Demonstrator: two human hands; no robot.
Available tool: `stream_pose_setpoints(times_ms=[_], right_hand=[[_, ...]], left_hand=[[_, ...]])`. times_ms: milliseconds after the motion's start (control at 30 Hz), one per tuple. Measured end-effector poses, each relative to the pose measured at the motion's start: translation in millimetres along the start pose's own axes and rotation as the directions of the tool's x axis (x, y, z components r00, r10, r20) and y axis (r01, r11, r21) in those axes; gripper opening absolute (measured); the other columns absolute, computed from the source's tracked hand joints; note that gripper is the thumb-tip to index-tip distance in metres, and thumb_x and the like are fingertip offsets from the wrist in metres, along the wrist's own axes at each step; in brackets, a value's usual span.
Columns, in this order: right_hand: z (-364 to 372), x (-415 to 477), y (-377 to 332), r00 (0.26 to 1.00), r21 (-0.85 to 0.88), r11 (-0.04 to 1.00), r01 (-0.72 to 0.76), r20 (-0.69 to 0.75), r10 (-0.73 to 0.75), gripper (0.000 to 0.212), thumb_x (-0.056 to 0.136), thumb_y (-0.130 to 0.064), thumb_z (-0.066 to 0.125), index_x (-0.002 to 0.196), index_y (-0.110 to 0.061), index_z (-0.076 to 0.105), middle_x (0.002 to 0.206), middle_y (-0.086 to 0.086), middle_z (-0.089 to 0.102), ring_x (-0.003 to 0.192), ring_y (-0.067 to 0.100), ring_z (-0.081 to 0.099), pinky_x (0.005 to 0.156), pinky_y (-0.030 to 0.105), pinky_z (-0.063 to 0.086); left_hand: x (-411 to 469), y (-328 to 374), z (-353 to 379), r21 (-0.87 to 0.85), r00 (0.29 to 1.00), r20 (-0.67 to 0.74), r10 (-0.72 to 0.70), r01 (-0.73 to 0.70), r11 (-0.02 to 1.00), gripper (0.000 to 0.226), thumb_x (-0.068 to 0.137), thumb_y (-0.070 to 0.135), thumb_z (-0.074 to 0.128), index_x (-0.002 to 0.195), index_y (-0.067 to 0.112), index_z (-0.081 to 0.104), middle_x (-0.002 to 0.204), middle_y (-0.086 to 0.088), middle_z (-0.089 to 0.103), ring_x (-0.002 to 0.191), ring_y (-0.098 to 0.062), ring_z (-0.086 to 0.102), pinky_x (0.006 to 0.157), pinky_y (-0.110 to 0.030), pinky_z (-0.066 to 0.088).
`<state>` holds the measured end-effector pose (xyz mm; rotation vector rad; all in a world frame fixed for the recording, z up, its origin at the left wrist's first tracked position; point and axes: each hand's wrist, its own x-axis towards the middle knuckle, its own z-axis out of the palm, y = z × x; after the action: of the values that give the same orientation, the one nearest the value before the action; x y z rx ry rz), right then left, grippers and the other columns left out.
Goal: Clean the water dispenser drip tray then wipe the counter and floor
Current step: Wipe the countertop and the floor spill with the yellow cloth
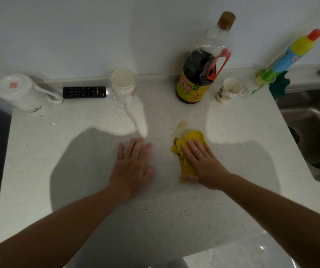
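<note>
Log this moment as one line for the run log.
stage: counter wipe | right hand: flat on yellow cloth | left hand: flat on bare counter | brownish stain: just beyond cloth

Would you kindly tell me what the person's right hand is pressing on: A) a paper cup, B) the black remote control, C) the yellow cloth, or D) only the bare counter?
C: the right hand lies flat, fingers straight, on the yellow cloth, while the left hand rests on the bare counter.
</note>
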<state>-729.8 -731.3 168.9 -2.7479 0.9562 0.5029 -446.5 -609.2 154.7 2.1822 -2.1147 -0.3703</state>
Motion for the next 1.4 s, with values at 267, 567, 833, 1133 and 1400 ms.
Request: stream_pose_setpoints(times_ms=[267,567,833,1133,1400], right_hand=[[35.6,-57.6,-77.9,0.926,0.262,0.892,-0.368,0.018,0.377,0.104,0.087,-0.091,0.021,0.164,-0.03,-0.013,0.173,0.004,-0.007,0.159,0.03,-0.008,0.127,0.053,-0.002],[-16.0,67.5,-14.1,0.857,0.288,0.816,-0.502,0.042,0.513,0.12,0.066,-0.097,0.003,0.162,-0.029,-0.021,0.172,0.007,-0.02,0.158,0.033,-0.014,0.125,0.056,-0.004],[-34.8,97.0,26.2,0.999,0.006,1.0,-0.028,-0.015,0.028,0.114,0.073,-0.098,0.007,0.163,-0.032,-0.013,0.174,0.007,-0.008,0.159,0.033,-0.007,0.126,0.059,0.006],[22.6,-44.4,-39.4,0.996,0.108,0.994,0.03,-0.085,-0.021,0.103,0.086,-0.087,0.034,0.166,-0.03,0.003,0.174,0.006,0.002,0.159,0.033,-0.001,0.124,0.061,0.015],[40.2,-71.7,-42.4,0.883,0.309,0.84,-0.445,-0.004,0.469,0.113,0.077,-0.097,0.018,0.163,-0.031,-0.013,0.173,0.0,-0.011,0.159,0.026,-0.011,0.127,0.052,-0.003]], left_hand=[[-1.0,3.2,-4.5,0.03,1.0,0.011,0.002,-0.002,1.0,0.074,0.098,0.043,0.037,0.166,0.019,0.021,0.17,-0.017,0.024,0.159,-0.038,0.014,0.125,-0.066,0.01],[-0.1,-0.6,1.3,0.024,0.999,-0.039,0.0,0.001,1.0,0.071,0.095,0.041,0.041,0.162,0.019,0.033,0.167,-0.017,0.033,0.156,-0.04,0.025,0.124,-0.067,0.016],[-1.1,2.3,0.1,0.028,0.999,-0.054,-0.006,0.007,1.0,0.07,0.095,0.04,0.038,0.162,0.02,0.033,0.168,-0.015,0.032,0.156,-0.038,0.026,0.124,-0.065,0.018],[-2.7,5.1,-8.1,0.0,1.0,-0.025,-0.017,0.017,1.0,0.067,0.097,0.037,0.04,0.162,0.025,0.033,0.169,-0.012,0.031,0.157,-0.035,0.022,0.126,-0.06,0.012],[-3.1,2.8,-6.8,-0.063,0.991,-0.072,-0.109,0.105,0.993,0.071,0.095,0.039,0.043,0.162,0.019,0.031,0.167,-0.014,0.034,0.157,-0.036,0.023,0.128,-0.058,0.015]])
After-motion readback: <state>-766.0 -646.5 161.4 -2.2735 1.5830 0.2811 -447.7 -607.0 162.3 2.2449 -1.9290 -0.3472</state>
